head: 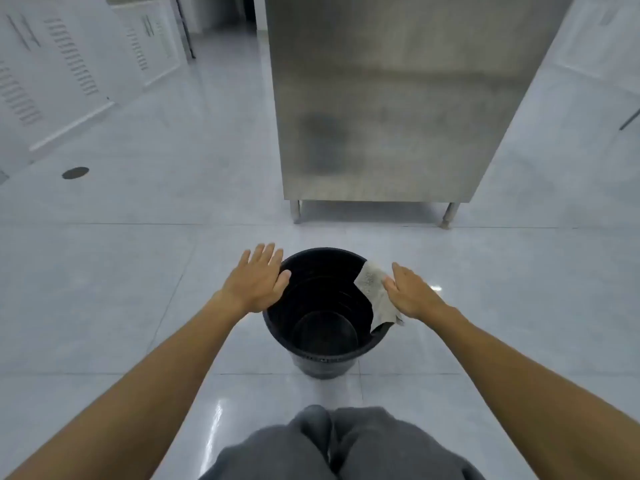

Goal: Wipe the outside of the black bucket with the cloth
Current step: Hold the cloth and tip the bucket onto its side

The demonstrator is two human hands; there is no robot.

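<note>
A black bucket (pixel 322 362) stands upright on the pale tiled floor right in front of me, and I look down into its dark inside. A grey-white cloth (pixel 375 296) hangs over its right rim, partly inside and partly outside. My left hand (pixel 256 278) is flat with fingers spread, its thumb side at the bucket's upper left rim. My right hand (pixel 412 292) is flat too, with its fingers lying on the outer edge of the cloth at the right rim. Neither hand is closed around anything.
A tall stainless steel cabinet (pixel 398 98) on short legs stands just beyond the bucket. White louvered panels (pixel 69 64) line the left side. A round floor drain (pixel 75 172) lies at the far left. My grey-trousered knees (pixel 332 445) are at the bottom.
</note>
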